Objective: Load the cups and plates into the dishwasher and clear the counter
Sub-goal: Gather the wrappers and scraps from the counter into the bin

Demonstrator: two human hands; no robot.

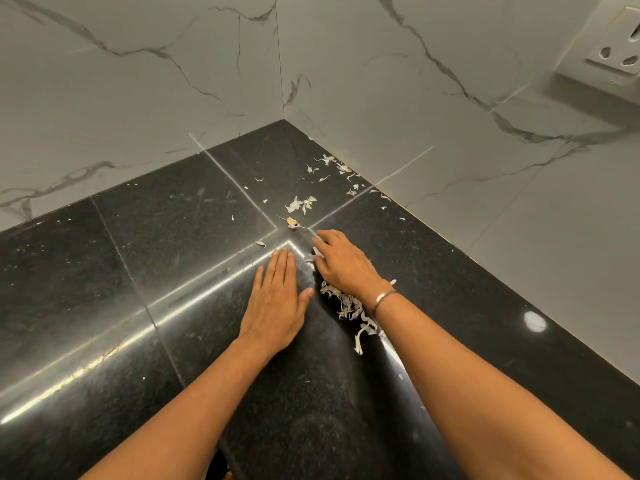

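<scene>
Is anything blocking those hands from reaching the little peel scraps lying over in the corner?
Nothing visible does. Between the right hand and the corner scraps lies only bare black counter with a few more loose peels. The left hand rests flat beside it, not in the path.

On a corner counter (pixel 138 237), the left hand (pixel 277 299) lies just beside the right hand (pixel 343 265), whose wrist rests over a heap of peelings (pixel 349 306); loose scraps (pixel 329 168) lie behind, toward the corner, below a wall socket (pixel 620 46) at right.
</scene>
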